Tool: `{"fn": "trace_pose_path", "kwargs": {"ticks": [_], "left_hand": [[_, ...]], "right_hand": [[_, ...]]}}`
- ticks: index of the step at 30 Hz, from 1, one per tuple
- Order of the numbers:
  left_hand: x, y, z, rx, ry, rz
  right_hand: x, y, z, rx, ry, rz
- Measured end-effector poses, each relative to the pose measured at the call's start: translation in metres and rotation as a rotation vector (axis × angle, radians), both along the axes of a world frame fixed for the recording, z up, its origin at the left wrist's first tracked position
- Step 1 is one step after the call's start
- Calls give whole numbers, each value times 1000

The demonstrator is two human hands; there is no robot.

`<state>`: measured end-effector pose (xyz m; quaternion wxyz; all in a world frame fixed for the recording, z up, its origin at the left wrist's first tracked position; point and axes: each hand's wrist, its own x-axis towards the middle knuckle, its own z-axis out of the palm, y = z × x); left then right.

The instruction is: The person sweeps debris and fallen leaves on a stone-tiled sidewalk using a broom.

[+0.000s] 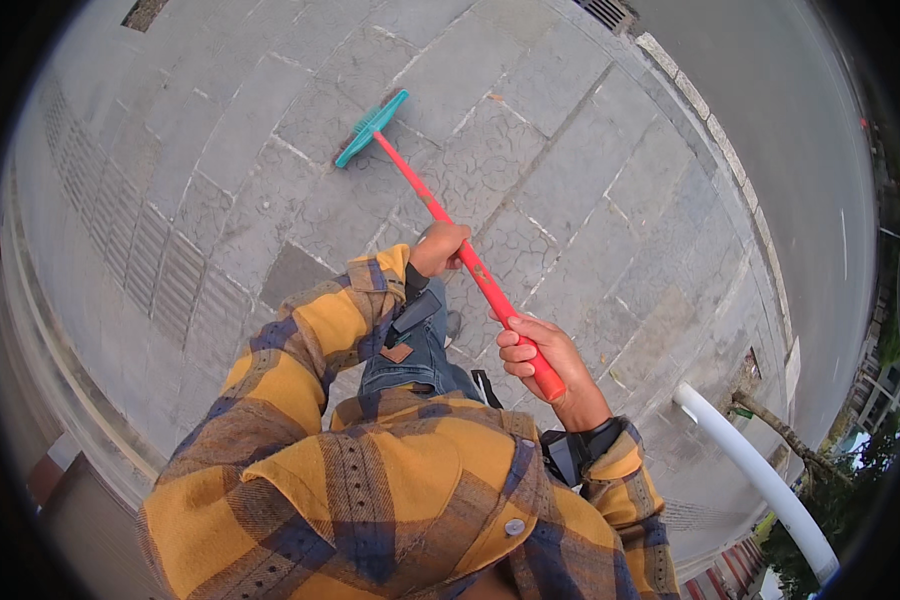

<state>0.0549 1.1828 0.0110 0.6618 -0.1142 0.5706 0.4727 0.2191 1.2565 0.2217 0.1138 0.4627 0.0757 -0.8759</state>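
Note:
A push broom with a red handle [412,177] and a teal head [367,131] slants up and to the left across the view. Its brush end lies over the grey paving slabs, with dark bristles partly visible under the head. Around the middle of the handle my left hand [436,250] is wrapped. Closer to my body, my right hand [566,367] grips the handle just short of its rounded end. Both wrists wear dark bands with small boxes.
Stone paving [592,150] surrounds me, with ribbed slabs [150,262] on the left. A pale kerb [727,146] borders a road [787,127] on the right. A white pole [765,484] and a tree trunk [784,431] stand at lower right; a drain grate [606,13] lies at the top.

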Motion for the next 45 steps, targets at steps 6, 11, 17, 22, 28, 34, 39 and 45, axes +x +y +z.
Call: {"fn": "trace_pose_path", "kwargs": {"ticks": [6, 11, 17, 22, 28, 34, 39, 45], "left_hand": [[101, 74, 17, -28, -306, -269], [196, 143, 71, 247, -618, -649], [146, 167, 147, 269, -461, -527], [26, 188, 79, 63, -5, -320], [-52, 220, -16, 68, 26, -383], [150, 227, 31, 205, -404, -763], [231, 210, 98, 352, -589, -808], [218, 125, 144, 291, -1032, -885]], "right_hand": [[75, 40, 42, -65, -278, -257], [59, 40, 131, 261, -642, -177], [46, 63, 187, 252, -559, -193], [13, 104, 75, -29, -42, -470], [-33, 144, -31, -258, 65, -628], [80, 89, 58, 45, -332, -688], [105, 72, 141, 241, -607, -400], [181, 39, 203, 61, -607, -55]]}}
